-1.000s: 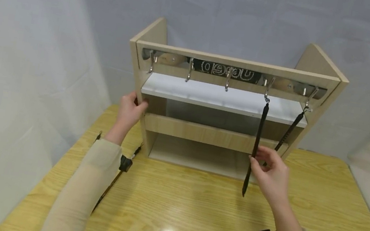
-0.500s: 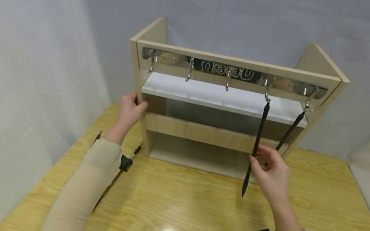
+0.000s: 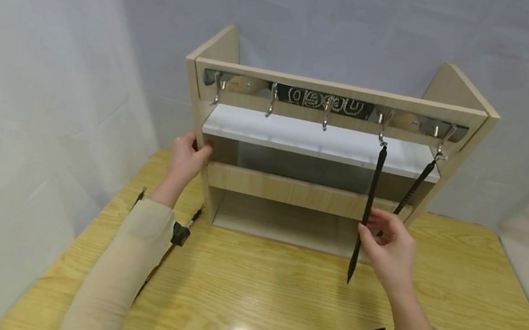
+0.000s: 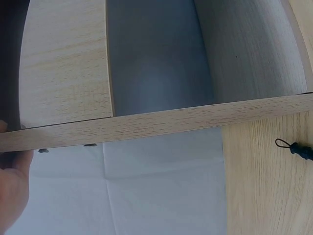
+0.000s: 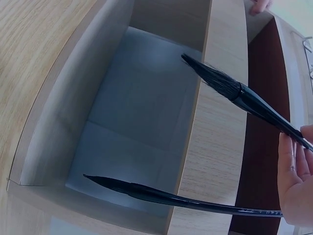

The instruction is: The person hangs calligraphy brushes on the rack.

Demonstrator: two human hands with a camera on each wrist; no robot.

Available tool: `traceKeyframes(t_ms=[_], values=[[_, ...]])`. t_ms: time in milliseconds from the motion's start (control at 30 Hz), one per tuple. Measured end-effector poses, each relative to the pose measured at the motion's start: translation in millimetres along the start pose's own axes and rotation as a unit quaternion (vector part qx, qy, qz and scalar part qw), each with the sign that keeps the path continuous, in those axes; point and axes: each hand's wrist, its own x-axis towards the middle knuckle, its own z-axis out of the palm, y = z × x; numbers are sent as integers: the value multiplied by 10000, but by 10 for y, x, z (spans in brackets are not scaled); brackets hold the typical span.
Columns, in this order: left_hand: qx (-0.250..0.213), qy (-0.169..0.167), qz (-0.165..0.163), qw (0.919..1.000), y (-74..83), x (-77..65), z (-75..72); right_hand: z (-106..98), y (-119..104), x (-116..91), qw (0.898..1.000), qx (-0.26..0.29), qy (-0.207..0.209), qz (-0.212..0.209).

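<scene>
In the head view, my right hand [image 3: 388, 251] pinches a black calligraphy brush [image 3: 374, 185] between thumb and fingers. Its loop is at the fourth hook [image 3: 385, 126], and its bristles [image 5: 215, 78] point down, as the right wrist view shows. Another black brush [image 3: 417, 184] hangs slanted from the rightmost hook [image 3: 446, 137], partly behind that hand; its dark tip [image 5: 110, 182] shows in the right wrist view. My left hand [image 3: 186, 159] grips the left side panel [image 3: 200, 114] of the small wooden shelf [image 3: 286, 190], thumb in front, some fingers hidden behind.
Three bare hooks, including the middle one [image 3: 327, 114], line the rail's left and centre. On the wooden table [image 3: 244, 294], a brush [image 3: 160, 267] lies beside my left forearm. A looped brush end [image 3: 140, 195] shows farther left, mostly hidden by the sleeve. Pale cloth [image 3: 329, 19] hangs behind.
My right hand and the brush it pinches have shifted very slightly to the right. My left hand stays on the side panel.
</scene>
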Motion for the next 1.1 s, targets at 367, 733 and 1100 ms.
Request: traceKeyframes(t_ms=[367, 733, 1100], values=[[-202, -43, -41, 9998, -4, 0, -2, -22, -60, 8, 9999, -35, 129, 28], [-121, -49, -10, 9999, -10, 1, 2, -42, -19, 16, 9995, 35, 282, -98], [-90, -20, 35, 10000, 5, -6, -4, -88, -8, 56, 9979, -102, 550, -335]])
